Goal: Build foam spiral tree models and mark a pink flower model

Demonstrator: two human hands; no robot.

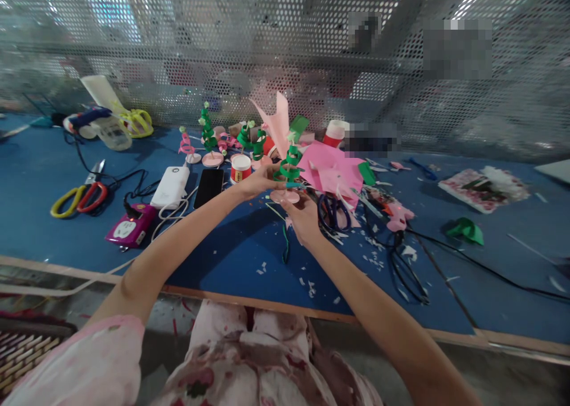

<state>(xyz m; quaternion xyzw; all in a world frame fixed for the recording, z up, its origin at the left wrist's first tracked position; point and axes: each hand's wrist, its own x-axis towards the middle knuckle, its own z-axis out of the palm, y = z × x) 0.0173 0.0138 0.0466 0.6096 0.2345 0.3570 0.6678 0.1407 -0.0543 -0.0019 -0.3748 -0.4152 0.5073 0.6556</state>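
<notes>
Both my hands hold a small green paper spiral tree (290, 167) upright over the table. My left hand (262, 181) is closed at the tree's left side, its fingertips by the lower green coils. The thumb and fingers of my right hand (304, 215) pinch its round pink base (290, 197) from below right. A pale decoration tops the tree. Just behind my left hand stands a red and white paper cup (241, 169). Close to my right hand lie dark blue-handled scissors (333, 211) and a bright pink paper sheet (332, 167).
Another green spiral tree (207, 134) and a small pink one (186, 143) stand at the back. To the left are a black phone (209, 188), white power bank (170, 186), purple device (131, 227) and red-yellow scissors (84, 195). A pink glue gun (398, 215) trails its cord rightward.
</notes>
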